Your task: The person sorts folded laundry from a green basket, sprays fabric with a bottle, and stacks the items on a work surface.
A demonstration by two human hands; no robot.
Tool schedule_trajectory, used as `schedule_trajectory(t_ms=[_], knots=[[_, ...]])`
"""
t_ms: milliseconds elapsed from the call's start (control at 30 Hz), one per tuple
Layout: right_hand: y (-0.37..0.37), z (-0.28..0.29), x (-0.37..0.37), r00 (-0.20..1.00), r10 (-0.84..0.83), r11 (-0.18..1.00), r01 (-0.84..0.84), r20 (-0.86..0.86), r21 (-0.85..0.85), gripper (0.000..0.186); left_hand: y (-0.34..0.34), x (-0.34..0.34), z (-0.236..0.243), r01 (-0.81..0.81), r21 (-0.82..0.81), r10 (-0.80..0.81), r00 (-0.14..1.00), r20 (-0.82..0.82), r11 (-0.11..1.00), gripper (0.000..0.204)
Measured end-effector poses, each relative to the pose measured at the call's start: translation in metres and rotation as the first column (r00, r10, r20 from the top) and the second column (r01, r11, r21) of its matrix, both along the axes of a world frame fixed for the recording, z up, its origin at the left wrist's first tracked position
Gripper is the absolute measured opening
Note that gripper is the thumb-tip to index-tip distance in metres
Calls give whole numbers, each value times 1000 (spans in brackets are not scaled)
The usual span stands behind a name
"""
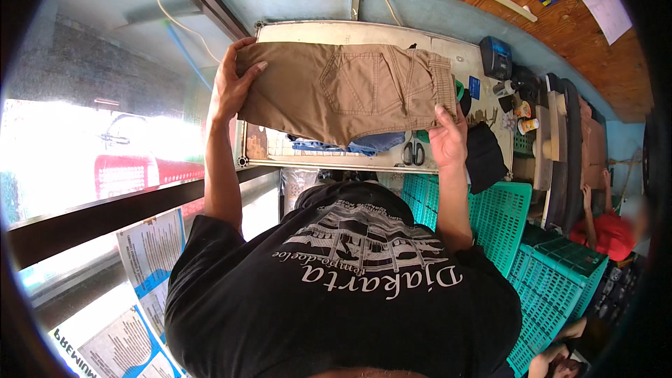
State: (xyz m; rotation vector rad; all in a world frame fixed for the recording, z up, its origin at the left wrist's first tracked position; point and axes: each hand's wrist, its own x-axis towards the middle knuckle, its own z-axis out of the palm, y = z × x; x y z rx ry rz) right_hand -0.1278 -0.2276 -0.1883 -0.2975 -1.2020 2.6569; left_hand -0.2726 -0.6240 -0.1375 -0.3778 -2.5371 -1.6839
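Stretched between my hands is a pair of brown pants (297, 87), folded lengthwise, with a stitched back pocket and a gathered elastic waistband. My left hand (233, 78) grips the leg end, thumb on top and fingers behind the cloth. At the waistband, my right hand (449, 138) pinches the lower corner with its thumb in front; its other fingers are partly hidden. Folded blue denim (381, 143) lies on the table under the pants, mostly covered. Dark-handled scissors (413, 152) rest just left of my right hand. Black cloth (485, 159) hangs over the table's edge beside that hand.
The pale table (308, 31) meets a wall at the back and a window on the left. A black box (495, 57) and small containers (528, 125) stand to the right. Green plastic crates (549, 294) are stacked at lower right, near a person in red (607, 234).
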Motion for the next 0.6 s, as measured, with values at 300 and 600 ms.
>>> schedule_trajectory(t_ms=[300, 600], knots=[[2, -18, 0, 970, -67, 995, 50, 232, 81, 54, 6, 7, -38, -246, -198, 178, 935, -308, 949, 63], [5, -20, 0, 976, -36, 996, 19, 216, 83, 51, 80, 118, -42, 166, -461, -355, 862, -361, 872, 64]])
